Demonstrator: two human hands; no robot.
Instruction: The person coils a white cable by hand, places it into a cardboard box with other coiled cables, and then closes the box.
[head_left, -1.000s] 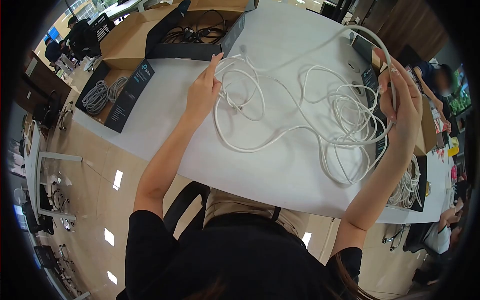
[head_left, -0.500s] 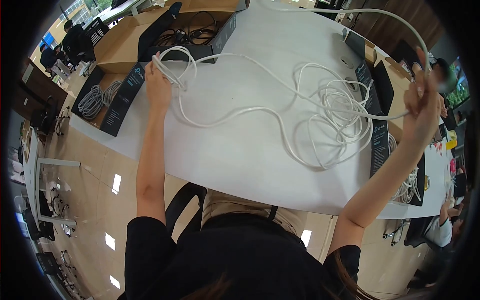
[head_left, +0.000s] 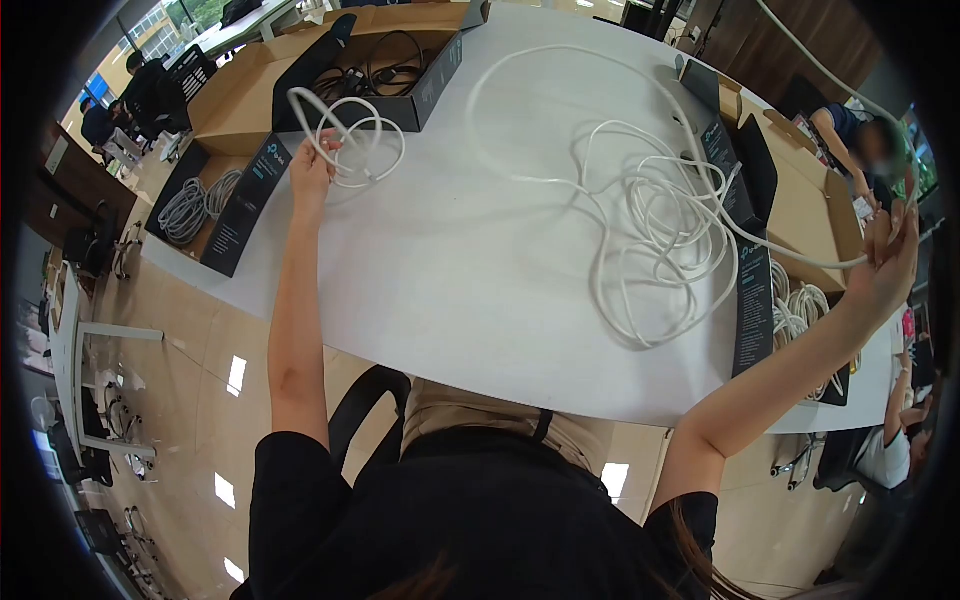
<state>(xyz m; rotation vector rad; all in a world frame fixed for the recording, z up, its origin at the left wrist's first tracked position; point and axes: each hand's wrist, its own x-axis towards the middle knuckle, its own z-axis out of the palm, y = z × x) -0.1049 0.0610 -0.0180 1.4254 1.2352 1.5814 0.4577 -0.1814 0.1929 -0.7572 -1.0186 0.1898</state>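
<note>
My left hand [head_left: 310,178], at the left of the table, is closed on a few loops of white cable [head_left: 402,150]. Raised at the far right, my right hand [head_left: 893,250] grips a strand of white cable [head_left: 800,256]. That strand runs back to a loose tangle of white cable [head_left: 668,238] on the right half of the table. Another length of it swings up past my right hand toward the top right. Between the tangle and the back of the table, a wide loop [head_left: 560,50] arcs, partly blurred.
On the left, an open box [head_left: 245,215] holds grey cable bundles [head_left: 184,208]. Behind it, another box [head_left: 445,80] contains black cables [head_left: 400,75]. Open boxes [head_left: 752,310] line the right edge, one with white cables [head_left: 800,305]. A person [head_left: 838,135] is beyond them.
My right hand has moved farther right and slightly down, pulling the cable. The strand that ran from my left hand across the table has swung away to the right. My left hand stays nearly in place.
</note>
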